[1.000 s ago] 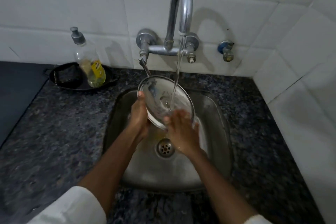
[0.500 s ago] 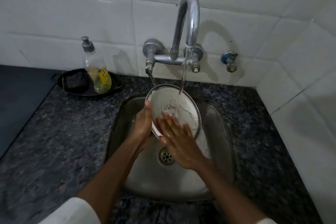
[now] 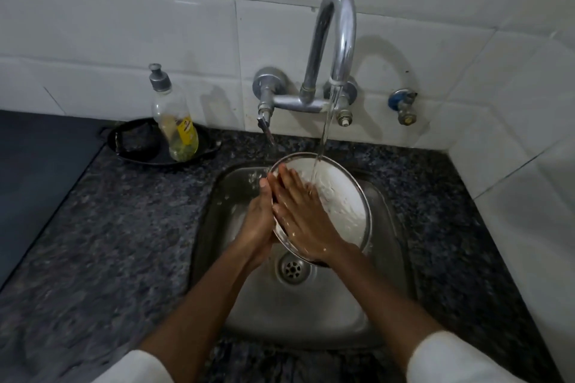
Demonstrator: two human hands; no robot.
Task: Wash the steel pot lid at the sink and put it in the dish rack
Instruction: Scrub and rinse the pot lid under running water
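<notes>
The round steel pot lid (image 3: 339, 205) is tilted over the steel sink (image 3: 311, 314), its inner face toward me and foamy white. Water from the tap (image 3: 337, 40) falls on its upper part. My left hand (image 3: 259, 221) grips the lid's left rim from behind, thumb at the edge. My right hand (image 3: 303, 214) lies flat on the lid's inner face, fingers spread and pointing up-left. The lid's lower edge is hidden behind my right wrist. No dish rack is in view.
A soap bottle (image 3: 174, 121) stands in a black dish (image 3: 140, 149) with a dark scrubber at the back left of the speckled granite counter (image 3: 118, 227). The drain (image 3: 292, 267) sits below the lid. Tiled walls close the back and right. A blue valve (image 3: 403, 104) juts from the wall.
My right hand slid up and left across the lid's inner face, from its lower edge to its upper left. The lid tilted more toward me under the water.
</notes>
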